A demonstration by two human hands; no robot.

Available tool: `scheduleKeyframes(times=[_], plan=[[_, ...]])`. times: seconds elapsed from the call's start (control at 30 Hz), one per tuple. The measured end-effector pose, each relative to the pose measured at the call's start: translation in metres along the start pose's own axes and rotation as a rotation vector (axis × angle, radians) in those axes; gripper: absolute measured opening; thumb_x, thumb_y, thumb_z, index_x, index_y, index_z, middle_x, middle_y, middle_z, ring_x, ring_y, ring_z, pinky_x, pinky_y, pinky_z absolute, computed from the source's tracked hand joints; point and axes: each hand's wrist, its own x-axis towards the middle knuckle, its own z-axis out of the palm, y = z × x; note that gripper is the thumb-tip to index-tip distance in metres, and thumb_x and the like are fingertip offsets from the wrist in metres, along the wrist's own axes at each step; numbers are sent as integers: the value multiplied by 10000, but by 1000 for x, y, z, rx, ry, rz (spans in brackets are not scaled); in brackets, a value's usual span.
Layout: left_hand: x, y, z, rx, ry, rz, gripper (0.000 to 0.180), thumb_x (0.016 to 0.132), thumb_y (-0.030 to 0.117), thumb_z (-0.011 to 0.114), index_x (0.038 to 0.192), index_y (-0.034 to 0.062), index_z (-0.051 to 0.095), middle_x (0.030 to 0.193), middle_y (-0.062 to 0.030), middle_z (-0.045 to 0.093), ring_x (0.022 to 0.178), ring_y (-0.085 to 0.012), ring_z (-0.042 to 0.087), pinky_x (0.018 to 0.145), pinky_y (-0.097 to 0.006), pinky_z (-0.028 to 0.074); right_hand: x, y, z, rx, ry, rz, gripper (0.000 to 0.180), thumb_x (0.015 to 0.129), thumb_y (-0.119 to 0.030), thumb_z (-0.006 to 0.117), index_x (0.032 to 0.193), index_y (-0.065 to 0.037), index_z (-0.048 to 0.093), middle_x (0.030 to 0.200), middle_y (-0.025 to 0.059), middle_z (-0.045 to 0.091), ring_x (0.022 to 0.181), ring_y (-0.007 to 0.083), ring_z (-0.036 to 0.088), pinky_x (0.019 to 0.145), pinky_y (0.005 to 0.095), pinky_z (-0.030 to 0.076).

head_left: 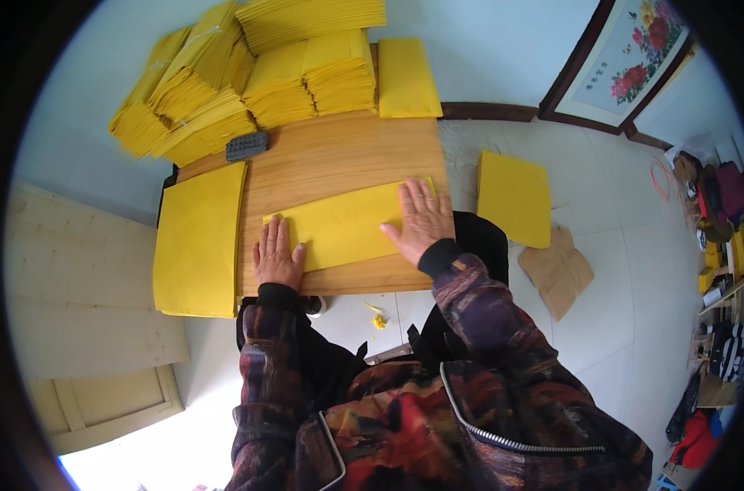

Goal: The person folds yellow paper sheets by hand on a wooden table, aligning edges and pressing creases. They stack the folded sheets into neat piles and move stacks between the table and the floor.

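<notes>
A folded yellow paper sheet (347, 225) lies slightly slanted across the front of the wooden table (331, 151). My left hand (278, 254) rests flat on its left end, fingers stretched forward. On the right end my right hand (421, 217) presses down with its fingers spread and thumb out to the side. Neither hand grips anything. To the left of my left hand is a stack of larger yellow sheets (198, 237), reaching over the table's left edge. A dark grey textured block (247, 146) sits farther back on the table.
Tall stacks of folded yellow paper (306, 74) fill the table's back left. Another yellow pile (409, 78) stands at the back right corner. Right of the table are a yellow stack (513, 199) and a brown cloth-like piece (557, 270). Yellow scraps (377, 321) lie on the floor.
</notes>
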Motion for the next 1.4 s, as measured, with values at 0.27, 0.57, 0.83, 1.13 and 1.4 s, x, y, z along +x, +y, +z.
scheduleKeyframes(times=[0.27, 0.57, 0.83, 1.13, 1.4], plan=[[-1, 5, -2, -36, 25, -13, 635, 866, 453, 466, 1407, 147, 334, 1497, -37, 262, 1385, -222, 213, 1114, -444, 148, -8, -2, -27, -106, 128, 165, 742, 865, -478, 519, 1417, -52, 264, 1510, 109, 181, 1402, 262, 123, 1115, 496, 114], [-2, 2, -3, -52, 57, 26, 622, 886, 470, 447, 1408, 153, 331, 1493, -34, 268, 1385, -230, 211, 1115, -447, 147, 9, -38, -5, -83, -52, -52, 646, 882, -443, 499, 1406, -113, 315, 1507, 60, 213, 1390, 266, 166, 1106, 520, 106], [3, 77, -8, 122, 4, 134, 595, 885, 422, 480, 1395, 142, 353, 1488, -38, 279, 1382, -231, 225, 1105, -512, 128, 8, -29, 3, -50, 32, -93, 625, 863, -403, 539, 1377, -104, 345, 1490, 75, 236, 1378, 284, 190, 1095, 529, 119], [6, 37, -2, -52, 59, 101, 614, 878, 430, 493, 1402, 146, 346, 1485, -21, 290, 1376, -201, 242, 1119, -445, 151, 8, -26, 7, -76, 74, -130, 630, 858, -404, 539, 1376, -92, 359, 1488, 84, 243, 1377, 299, 190, 1090, 542, 126], [7, -2, -3, -66, 78, -12, 590, 870, 396, 474, 1392, 146, 357, 1479, -34, 301, 1377, -228, 237, 1109, -440, 168, 10, -29, 2, -22, 31, -73, 645, 862, -429, 524, 1384, -92, 353, 1495, 91, 231, 1382, 297, 178, 1091, 555, 117]])
